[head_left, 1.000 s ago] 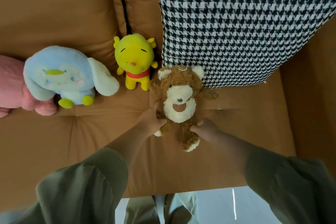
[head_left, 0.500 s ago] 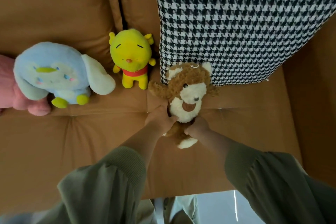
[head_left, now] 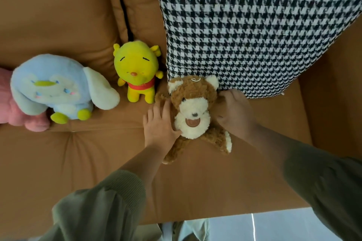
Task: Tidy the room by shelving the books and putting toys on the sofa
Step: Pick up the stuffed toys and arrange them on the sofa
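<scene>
The brown bear (head_left: 193, 111) has been pushed to the back of the sofa (head_left: 78, 152) seat. The left hand (head_left: 158, 123) presses flat on its side; the right hand (head_left: 234, 112) curls round the other. It's almost placed.

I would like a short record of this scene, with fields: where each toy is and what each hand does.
brown bear: on the sofa seat, head by the houndstooth cushion
left hand: flat against the bear's side, fingers straight
right hand: fingers curled on the bear's other side
other toys: yellow toy, blue toy and pink toy, sitting left of the bear
</scene>
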The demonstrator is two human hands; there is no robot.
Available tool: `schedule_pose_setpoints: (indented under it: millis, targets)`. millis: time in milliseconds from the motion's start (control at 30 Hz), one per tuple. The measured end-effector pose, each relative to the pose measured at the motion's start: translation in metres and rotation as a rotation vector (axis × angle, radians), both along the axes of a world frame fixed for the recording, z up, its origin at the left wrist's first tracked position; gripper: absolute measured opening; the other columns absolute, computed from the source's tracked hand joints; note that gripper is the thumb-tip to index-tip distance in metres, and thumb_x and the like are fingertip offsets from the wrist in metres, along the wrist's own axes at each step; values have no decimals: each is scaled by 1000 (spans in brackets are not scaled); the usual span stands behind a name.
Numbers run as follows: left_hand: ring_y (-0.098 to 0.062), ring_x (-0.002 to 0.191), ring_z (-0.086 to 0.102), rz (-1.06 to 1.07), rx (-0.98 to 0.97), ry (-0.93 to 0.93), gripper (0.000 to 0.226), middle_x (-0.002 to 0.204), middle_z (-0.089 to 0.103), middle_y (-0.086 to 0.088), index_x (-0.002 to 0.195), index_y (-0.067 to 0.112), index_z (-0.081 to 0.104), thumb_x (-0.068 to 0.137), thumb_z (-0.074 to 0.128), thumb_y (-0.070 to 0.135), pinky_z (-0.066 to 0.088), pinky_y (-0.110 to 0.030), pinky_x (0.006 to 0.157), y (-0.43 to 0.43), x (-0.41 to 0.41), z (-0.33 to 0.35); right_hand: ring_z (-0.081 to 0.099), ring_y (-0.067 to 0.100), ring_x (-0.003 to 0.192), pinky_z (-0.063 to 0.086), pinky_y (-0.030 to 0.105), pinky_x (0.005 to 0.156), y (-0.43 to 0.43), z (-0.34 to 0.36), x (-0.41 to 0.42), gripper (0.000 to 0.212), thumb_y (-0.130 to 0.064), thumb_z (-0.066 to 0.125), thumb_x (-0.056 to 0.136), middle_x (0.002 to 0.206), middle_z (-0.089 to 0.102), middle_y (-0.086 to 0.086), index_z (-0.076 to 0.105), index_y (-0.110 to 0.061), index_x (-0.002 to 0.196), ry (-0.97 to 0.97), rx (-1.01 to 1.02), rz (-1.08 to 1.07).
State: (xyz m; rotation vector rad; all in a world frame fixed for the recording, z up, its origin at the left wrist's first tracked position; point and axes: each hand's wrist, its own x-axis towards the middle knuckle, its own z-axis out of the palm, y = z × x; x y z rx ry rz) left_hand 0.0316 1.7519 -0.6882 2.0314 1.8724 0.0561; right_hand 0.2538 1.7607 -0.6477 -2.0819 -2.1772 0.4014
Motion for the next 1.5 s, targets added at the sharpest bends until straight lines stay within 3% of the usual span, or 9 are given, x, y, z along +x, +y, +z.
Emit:
schedule_pose_setpoints:
  millis: [167,300,433,667,900,1100,1267,1400,1500]
  targets:
    - [-24,146,-7,-307,-88,136,113,160,2,0,152,18,-3,72,64,62,-7,-50,115,29,-3,5,35,25,129,21,40,114,22,-8,-15,92,-62,71,68,138,47,3,38,-19,142,-116,-350,177]
    - [-29,125,44,-215,-321,18,74,134,50,-7,141,19,34,78,64,46,38,-40,103,35,6,14,53,19,119,42,29,101,18,-19,-28,75,-45,80,69,132,58,1,52,-20,133,264,-574,90]
    - [-32,105,56,-82,-247,-122,47,112,61,-10,125,15,47,81,60,29,46,-34,80,25,16,18,60,15,109,46,21,88,10,-24,-28,57,-35,83,68,117,67,-1,64,-17,118,408,-441,-14]
    - [-30,113,53,-30,-163,-158,39,124,57,-7,129,19,50,92,51,28,44,-33,87,24,31,23,66,25,85,55,35,71,1,-35,-22,28,-27,76,75,85,71,12,70,0,82,302,-292,-84]
    - [-26,123,46,-37,-211,-173,44,136,47,-7,137,19,43,94,49,26,40,-31,94,21,32,20,53,26,115,43,31,98,-4,-40,-31,35,-33,65,85,118,61,10,59,-12,112,369,-452,-189]
    - [-27,126,41,-119,-294,-228,86,139,41,-4,146,22,24,76,72,32,38,-38,102,24,19,18,42,24,129,37,43,108,-5,-42,-13,87,-58,75,60,135,50,3,47,-23,135,400,-463,-217]
    - [-20,133,37,-112,-245,-360,105,145,36,6,146,32,23,60,77,55,37,-47,106,24,4,23,51,19,121,45,45,102,-7,-23,-2,93,-71,75,49,124,58,-6,49,-31,128,511,-414,-318]
    - [-20,138,28,-144,-263,-330,108,152,27,-1,150,22,18,65,81,44,27,-37,112,25,0,48,41,25,129,35,37,108,-15,17,-7,80,-27,78,75,137,46,8,35,-13,141,498,-427,-387]
    - [-23,138,26,-162,-278,-311,111,152,25,-5,151,26,7,68,81,34,27,-35,110,27,-2,59,42,24,127,36,35,104,-18,29,-9,73,-22,74,78,135,46,6,34,-15,140,496,-422,-401]
